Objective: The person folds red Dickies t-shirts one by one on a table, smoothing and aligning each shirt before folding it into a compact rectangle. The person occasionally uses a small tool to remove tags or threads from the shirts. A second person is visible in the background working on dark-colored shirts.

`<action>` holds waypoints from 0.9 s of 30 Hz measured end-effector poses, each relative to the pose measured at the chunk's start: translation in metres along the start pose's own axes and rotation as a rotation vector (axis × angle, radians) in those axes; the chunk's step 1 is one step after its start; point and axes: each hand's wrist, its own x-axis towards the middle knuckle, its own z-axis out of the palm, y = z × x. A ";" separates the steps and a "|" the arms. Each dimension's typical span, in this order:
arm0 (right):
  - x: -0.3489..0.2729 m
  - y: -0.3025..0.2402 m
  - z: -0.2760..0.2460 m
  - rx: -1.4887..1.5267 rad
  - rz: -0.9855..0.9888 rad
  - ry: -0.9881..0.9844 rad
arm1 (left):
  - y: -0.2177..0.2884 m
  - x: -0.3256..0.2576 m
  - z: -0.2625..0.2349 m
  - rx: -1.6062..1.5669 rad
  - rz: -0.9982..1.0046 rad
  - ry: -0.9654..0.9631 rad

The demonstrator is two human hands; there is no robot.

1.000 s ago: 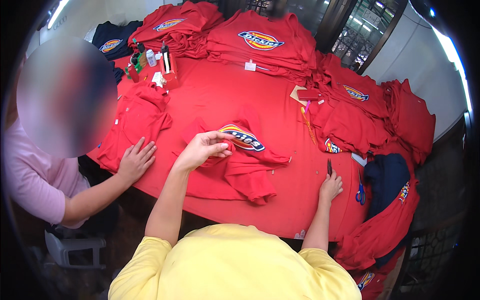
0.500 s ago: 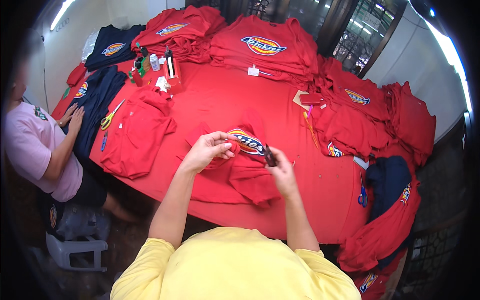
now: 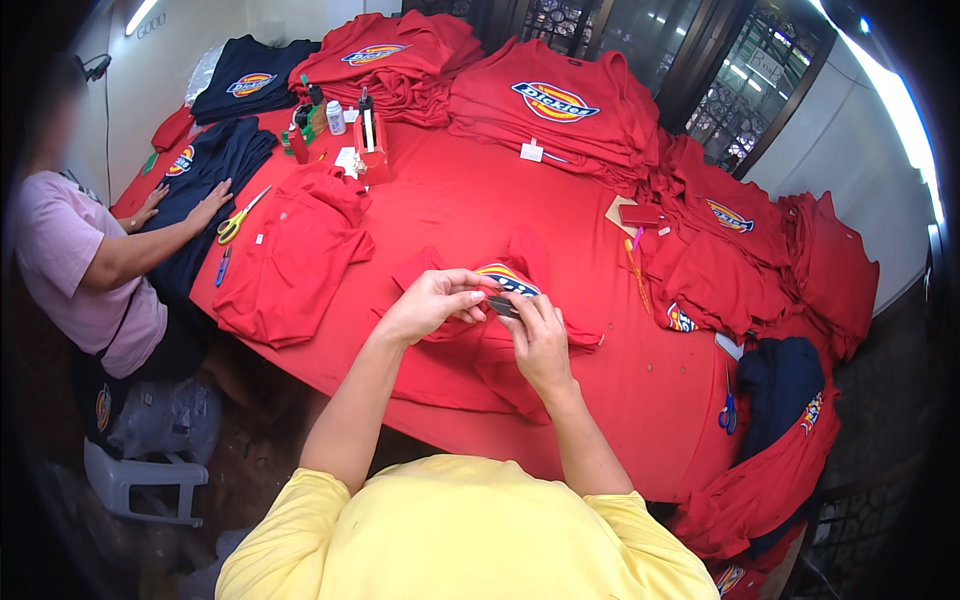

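While the co-worker's hands (image 3: 185,205) now press navy shirts (image 3: 215,165), both hands stay joined.

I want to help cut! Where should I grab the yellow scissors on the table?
Grab the yellow scissors by the yellow loop handles, at the end nearest the table's edge, reaching from that side. The blades point away toward the table's middle.

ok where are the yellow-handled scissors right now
In the head view, the yellow-handled scissors lie at the left of the red-covered table, between the co-worker's hand on a dark navy shirt and a crumpled red shirt.
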 end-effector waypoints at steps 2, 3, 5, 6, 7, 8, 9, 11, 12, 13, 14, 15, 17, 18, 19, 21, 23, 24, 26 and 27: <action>0.001 0.000 0.001 0.016 0.015 -0.023 | 0.000 0.000 -0.001 -0.002 -0.008 -0.002; 0.001 0.000 0.001 0.015 0.025 -0.043 | 0.000 0.000 -0.001 0.002 -0.016 -0.005; 0.000 0.004 -0.002 0.056 0.116 -0.018 | 0.003 -0.001 -0.001 0.025 -0.019 -0.005; 0.000 0.011 -0.004 0.098 0.197 0.026 | 0.007 -0.004 -0.001 0.044 -0.014 -0.002; 0.000 0.021 -0.007 0.140 0.277 0.071 | 0.009 -0.006 -0.003 0.063 -0.009 0.001; -0.004 0.047 -0.011 0.156 0.358 0.159 | 0.010 -0.009 -0.009 0.141 0.010 0.036; 0.000 0.050 -0.026 0.242 0.523 0.162 | 0.010 -0.019 -0.022 0.219 0.023 0.083; -0.025 0.106 -0.043 -0.179 0.519 0.115 | 0.015 -0.028 -0.037 0.467 0.043 0.185; -0.037 0.116 -0.051 -0.311 0.539 0.076 | 0.021 -0.034 -0.044 0.638 0.047 0.264; -0.050 0.126 -0.059 -0.233 0.671 -0.129 | 0.021 -0.040 -0.053 0.699 0.107 0.306; -0.060 0.133 -0.065 -0.143 0.792 -0.335 | 0.023 -0.049 -0.064 0.764 0.169 0.356; -0.070 0.139 -0.073 -0.050 0.906 -0.537 | 0.030 -0.059 -0.074 0.869 0.301 0.372; -0.099 0.141 -0.092 0.279 0.849 -0.211 | 0.055 -0.086 -0.085 1.076 0.411 0.481; -0.097 0.132 -0.122 0.516 1.105 -0.205 | 0.071 -0.106 -0.088 1.185 0.380 0.571; -0.097 0.119 -0.150 0.670 1.018 -0.022 | 0.086 -0.122 -0.090 1.131 0.313 0.628; -0.102 0.113 -0.195 0.952 0.635 0.233 | 0.110 -0.148 -0.107 1.027 0.277 0.635; -0.075 0.107 -0.230 0.971 0.352 0.147 | 0.123 -0.139 -0.107 0.842 0.222 0.580; -0.058 0.103 -0.236 0.940 0.475 0.242 | 0.124 -0.125 -0.121 0.796 0.285 0.494; -0.013 0.100 -0.230 0.726 0.616 0.128 | 0.116 -0.074 -0.110 0.389 0.282 0.503; 0.002 0.114 -0.205 0.646 0.741 0.220 | 0.089 -0.050 -0.136 0.188 0.277 0.499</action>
